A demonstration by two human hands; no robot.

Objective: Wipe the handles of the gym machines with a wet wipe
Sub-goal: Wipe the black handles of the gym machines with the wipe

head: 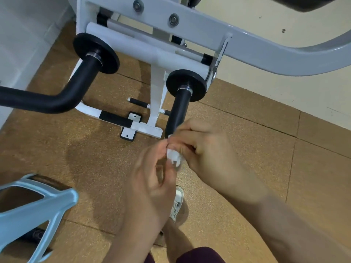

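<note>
wipe point(173, 156) bunched, pinched in right hand point(206, 149) | left hand point(152, 175) blurred, seemingly pinching it too, refolding | held at handle point(179, 111) tip, ready to rub

wipe point(173, 157): small white wad, pinched between both hands
left hand point(152, 179): blurred, fingertips on wipe
right hand point(205, 149): fingers curled round wipe, just beside tip of straight handle point(178, 112)
bent handle point(57, 93): black, well apart from hands
frame point(247, 46): white, above handles
floor point(76, 158): brown tiles
shoe point(177, 204): below hands
blue part point(34, 204): lower corner, kind unclear
</note>
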